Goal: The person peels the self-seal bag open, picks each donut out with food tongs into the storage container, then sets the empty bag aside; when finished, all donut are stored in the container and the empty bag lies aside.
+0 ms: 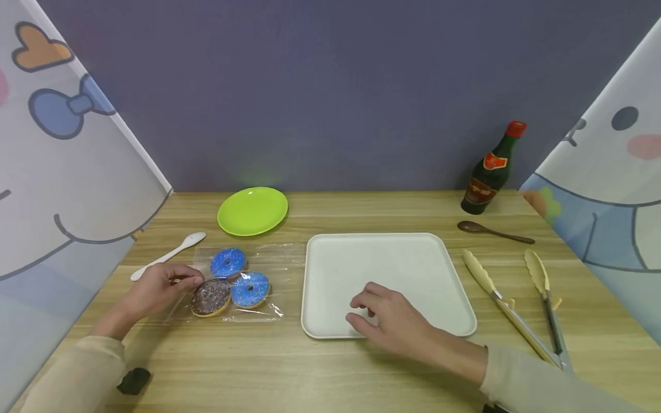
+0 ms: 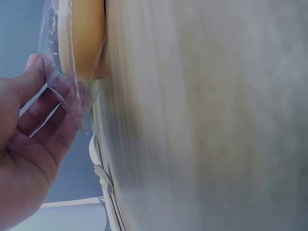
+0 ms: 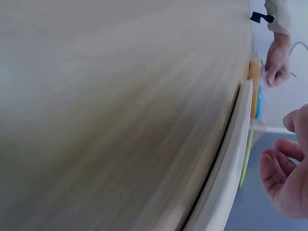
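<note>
My left hand (image 1: 164, 288) pinches the left end of a clear plastic bag (image 1: 289, 267) between thumb and fingers. Inside the bag lie a chocolate donut with sprinkles (image 1: 210, 297) and two blue-iced donuts, one at the back (image 1: 228, 263) and one at the right (image 1: 250, 289). The left wrist view shows the bag's film (image 2: 72, 91) between thumb and fingertips, beside a donut's tan side (image 2: 87, 38). My right hand (image 1: 389, 318) hovers over the front of a white tray (image 1: 330, 252), fingers loosely bent around nothing.
A green plate (image 1: 253, 211) sits behind the bag, with a white spoon (image 1: 172, 254) to its left. Right of the tray lie tongs (image 1: 521, 321) with spread arms and a dark wooden spoon (image 1: 490, 230). A green bottle (image 1: 488, 175) stands at the back right.
</note>
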The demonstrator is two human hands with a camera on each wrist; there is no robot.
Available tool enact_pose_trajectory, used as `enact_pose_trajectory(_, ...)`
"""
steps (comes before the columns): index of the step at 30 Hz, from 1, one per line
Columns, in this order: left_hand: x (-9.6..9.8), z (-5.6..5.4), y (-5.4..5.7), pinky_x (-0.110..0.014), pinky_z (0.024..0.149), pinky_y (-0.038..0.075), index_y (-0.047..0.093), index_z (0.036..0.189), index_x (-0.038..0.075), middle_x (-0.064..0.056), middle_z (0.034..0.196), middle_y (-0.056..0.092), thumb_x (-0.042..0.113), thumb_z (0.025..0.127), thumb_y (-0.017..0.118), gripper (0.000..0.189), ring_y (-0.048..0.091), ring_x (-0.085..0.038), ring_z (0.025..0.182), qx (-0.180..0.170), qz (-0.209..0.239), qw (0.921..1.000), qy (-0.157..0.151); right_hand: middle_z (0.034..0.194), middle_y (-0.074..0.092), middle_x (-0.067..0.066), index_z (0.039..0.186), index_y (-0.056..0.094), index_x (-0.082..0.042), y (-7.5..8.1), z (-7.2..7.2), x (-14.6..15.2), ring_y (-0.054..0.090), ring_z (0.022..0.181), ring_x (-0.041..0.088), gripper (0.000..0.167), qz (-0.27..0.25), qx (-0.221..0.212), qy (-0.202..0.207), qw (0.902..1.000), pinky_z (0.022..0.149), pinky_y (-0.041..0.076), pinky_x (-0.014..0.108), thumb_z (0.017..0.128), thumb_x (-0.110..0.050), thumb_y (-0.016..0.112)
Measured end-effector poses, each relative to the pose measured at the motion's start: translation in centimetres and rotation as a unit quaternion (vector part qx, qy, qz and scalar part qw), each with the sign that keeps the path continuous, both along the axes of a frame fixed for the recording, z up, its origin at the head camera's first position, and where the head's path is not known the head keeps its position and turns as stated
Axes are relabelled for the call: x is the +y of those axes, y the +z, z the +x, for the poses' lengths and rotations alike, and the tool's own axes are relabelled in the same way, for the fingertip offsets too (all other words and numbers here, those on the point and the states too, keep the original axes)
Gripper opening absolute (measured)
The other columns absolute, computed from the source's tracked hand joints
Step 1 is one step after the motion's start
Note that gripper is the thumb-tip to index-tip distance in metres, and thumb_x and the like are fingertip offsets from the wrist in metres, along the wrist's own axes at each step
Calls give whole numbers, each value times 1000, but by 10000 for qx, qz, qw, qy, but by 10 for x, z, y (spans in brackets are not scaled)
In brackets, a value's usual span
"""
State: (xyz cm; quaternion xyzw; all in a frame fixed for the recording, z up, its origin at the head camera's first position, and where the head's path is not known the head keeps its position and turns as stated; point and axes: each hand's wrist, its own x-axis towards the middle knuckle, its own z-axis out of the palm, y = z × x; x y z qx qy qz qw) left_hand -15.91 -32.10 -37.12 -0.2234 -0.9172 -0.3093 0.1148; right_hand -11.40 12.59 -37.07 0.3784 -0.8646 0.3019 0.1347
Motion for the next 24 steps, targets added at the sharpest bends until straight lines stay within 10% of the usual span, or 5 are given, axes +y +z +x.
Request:
enact_pose_trajectory(11, -1, 4, -1, -14, 56, 47, 71, 80, 9, 3, 79, 66, -4, 82, 70, 13, 53, 2, 72, -25, -59, 10000, 38, 90, 58, -6, 89, 67, -10, 5, 14, 102, 56, 79, 13, 18, 300, 1359, -1170, 9833, 58, 48, 26, 81, -24, 73)
enact_pose_trajectory(24, -1, 3, -1, -13, 55, 45, 68, 78, 11, 7, 72, 63, -5, 85, 66, 18, 54, 0, 65, 38, 98, 9997, -234, 113, 40, 41, 118, 44, 20, -6, 36, 206, 32, 99, 59, 82, 1227, 181, -3500, 9285, 70, 35, 65, 74, -41, 78)
